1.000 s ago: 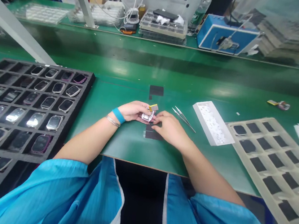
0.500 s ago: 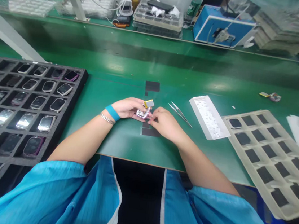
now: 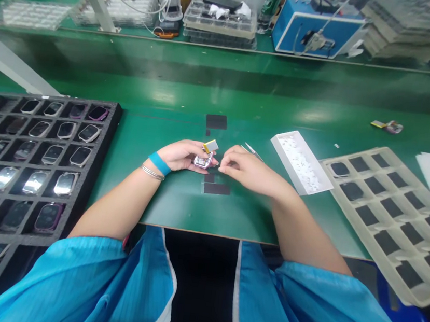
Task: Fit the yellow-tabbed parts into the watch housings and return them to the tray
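My left hand (image 3: 179, 155), with a blue band at the wrist, is closed around a small smartwatch case (image 3: 202, 160) whose inside faces up. A yellow-and-silver battery (image 3: 211, 146) sticks up from the case's far side. Just to the right, my right hand (image 3: 243, 167) has thumb and forefinger pinched together, slightly apart from the case. Whatever the pinch holds is too small to make out. Tweezers (image 3: 254, 152) lie on the green bench, partly hidden behind my right hand. Dark flat pieces (image 3: 217, 189) lie below the hands, and another dark rectangle (image 3: 216, 121) lies beyond them.
At left stands a black foam tray (image 3: 116, 117) of watches. A white box (image 3: 327, 187) of small white pieces and a beige compartment tray (image 3: 386, 156) are at right. A loose battery assembly (image 3: 393, 127) lies farther back. A blue box (image 3: 313, 29) stands on the rear shelf.
My right hand has drawn back a little to the right from the watch case and now covers part of the tweezers. The left hand keeps its hold. The whole view has shifted slightly.
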Tool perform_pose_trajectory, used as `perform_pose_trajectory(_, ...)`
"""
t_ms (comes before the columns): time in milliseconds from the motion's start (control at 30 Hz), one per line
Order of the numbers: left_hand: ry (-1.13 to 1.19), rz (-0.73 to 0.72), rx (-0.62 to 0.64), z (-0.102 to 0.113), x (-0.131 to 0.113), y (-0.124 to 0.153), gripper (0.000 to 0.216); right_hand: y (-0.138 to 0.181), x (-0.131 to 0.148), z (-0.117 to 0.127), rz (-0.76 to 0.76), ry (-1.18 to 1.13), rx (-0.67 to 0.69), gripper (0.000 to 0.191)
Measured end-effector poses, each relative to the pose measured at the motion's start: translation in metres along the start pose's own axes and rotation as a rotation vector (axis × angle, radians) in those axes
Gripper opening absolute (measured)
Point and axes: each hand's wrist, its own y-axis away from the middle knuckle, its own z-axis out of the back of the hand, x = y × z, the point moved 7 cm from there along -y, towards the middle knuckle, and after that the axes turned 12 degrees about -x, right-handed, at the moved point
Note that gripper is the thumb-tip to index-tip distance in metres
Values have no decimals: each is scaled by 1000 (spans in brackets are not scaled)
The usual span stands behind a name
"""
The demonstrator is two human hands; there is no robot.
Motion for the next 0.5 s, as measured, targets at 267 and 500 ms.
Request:
perform_pose_trajectory(267, -7, 4, -14, 1, 0, -1, 18, -7, -3, -31, -78, 255, -42, 8)
perform_pose_trajectory(500, 9, 17, -10, 2, 1, -2, 18, -1, 3, -33, -23, 173, 123, 16)
